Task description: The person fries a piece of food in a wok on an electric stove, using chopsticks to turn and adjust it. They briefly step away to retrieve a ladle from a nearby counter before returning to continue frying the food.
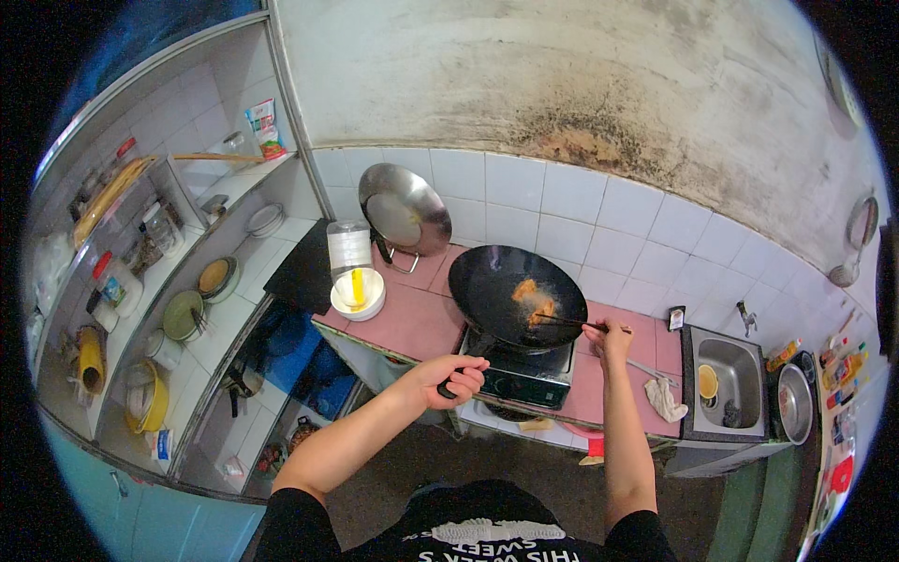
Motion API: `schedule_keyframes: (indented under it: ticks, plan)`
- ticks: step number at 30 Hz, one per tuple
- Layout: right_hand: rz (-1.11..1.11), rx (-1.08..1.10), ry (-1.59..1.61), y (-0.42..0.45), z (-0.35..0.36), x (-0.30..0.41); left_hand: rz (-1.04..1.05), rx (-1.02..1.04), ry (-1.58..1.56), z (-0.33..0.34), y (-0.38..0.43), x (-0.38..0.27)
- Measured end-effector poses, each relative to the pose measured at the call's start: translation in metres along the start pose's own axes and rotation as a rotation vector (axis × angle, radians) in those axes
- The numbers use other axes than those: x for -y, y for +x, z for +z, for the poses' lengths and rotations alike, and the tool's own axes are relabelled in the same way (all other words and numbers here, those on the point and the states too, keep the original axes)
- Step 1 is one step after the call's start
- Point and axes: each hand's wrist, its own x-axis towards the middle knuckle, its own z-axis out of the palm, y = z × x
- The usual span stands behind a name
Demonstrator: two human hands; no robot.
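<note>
My left hand (pixel 456 379) is closed around the black handle (pixel 449 388) of a dark wok (pixel 484 281), which rests tilted on a portable stove (pixel 527 379). In my right hand (pixel 609 338) is a pair of dark chopsticks (pixel 565 321); their tips touch orange-brown pieces of food (pixel 541 309) inside the wok. A little haze hangs over the food. On the pink tiled counter (pixel 407 319), left of the wok, stand a white bowl (pixel 369 309) with something yellow over it and a clear plastic container (pixel 349 246).
A metal pan lid (pixel 406 211) leans against the wall behind. To the right lie a white cloth (pixel 662 400) and tongs or scissors, beside a steel sink (pixel 730 379) holding a yellow bowl (pixel 707 381). Shelves (pixel 232 190) with bowls and jars stand left.
</note>
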Motion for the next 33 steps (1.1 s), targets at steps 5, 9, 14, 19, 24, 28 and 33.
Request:
schedule_keyframes:
  ticks: [5,9,14,19,24,28,33]
  plan:
    - [-0.034,0.04,-0.165,-0.001,-0.005,0.013,0.004,-0.003,-0.006,0.002,-0.001,0.001]
    - [-0.113,0.076,-0.332,-0.013,0.003,0.024,0.026,-0.018,0.019,0.002,-0.001,0.002]
    - [-0.178,0.172,-0.396,-0.029,0.022,0.012,0.016,-0.01,0.019,0.001,-0.001,0.0]
    - [-0.255,0.177,-0.439,-0.026,0.035,-0.011,0.008,-0.001,0.016,0.001,0.0,0.0]
    - [-0.33,0.161,-0.504,-0.03,0.041,-0.011,-0.003,0.024,0.017,-0.003,0.0,0.001]
    - [-0.36,0.19,-0.566,-0.043,0.046,-0.001,-0.003,0.013,-0.024,-0.001,0.001,0.0]
    - [-0.469,0.264,-0.665,-0.027,0.043,-0.015,0.011,0.013,0.0,0.001,0.006,0.002]
